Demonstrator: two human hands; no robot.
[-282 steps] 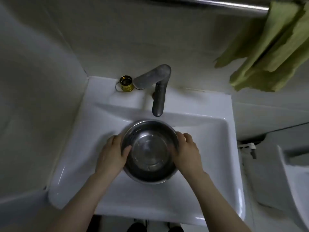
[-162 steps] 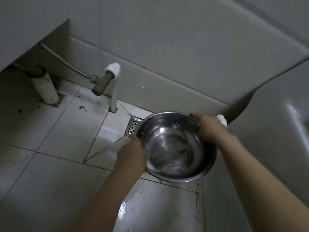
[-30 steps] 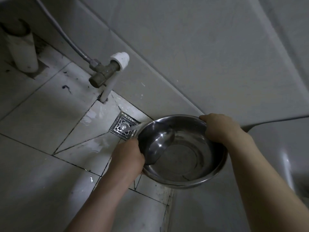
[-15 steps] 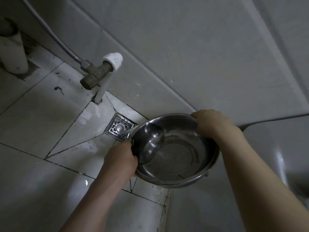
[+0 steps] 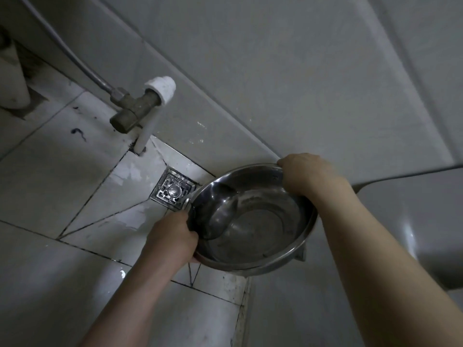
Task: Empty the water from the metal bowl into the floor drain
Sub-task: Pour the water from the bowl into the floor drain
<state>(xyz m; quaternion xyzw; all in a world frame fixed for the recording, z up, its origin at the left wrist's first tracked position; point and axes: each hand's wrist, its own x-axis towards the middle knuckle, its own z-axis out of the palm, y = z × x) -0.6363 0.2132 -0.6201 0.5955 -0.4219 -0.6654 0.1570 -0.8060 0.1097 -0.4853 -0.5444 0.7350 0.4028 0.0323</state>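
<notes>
I hold the shiny metal bowl (image 5: 253, 221) low over the tiled floor, tilted down toward its left rim. My left hand (image 5: 172, 236) grips the near-left rim and my right hand (image 5: 303, 174) grips the far rim. The square metal floor drain (image 5: 172, 192) lies in the floor just left of the bowl's lowered edge, by the wall. A little water gathers at the left inside of the bowl; most of its bottom shows bare metal.
A brass valve with a white cap (image 5: 142, 106) and white pipe stands left of the drain, with a hose running up-left. A white pedestal pipe (image 5: 11, 81) is at far left. A white fixture (image 5: 413, 229) fills the right side. Floor tiles around the drain look wet.
The bowl went from the sink down to the floor drain and tipped left. Over the last second the water inside has thinned, and the bowl stays tilted at the drain.
</notes>
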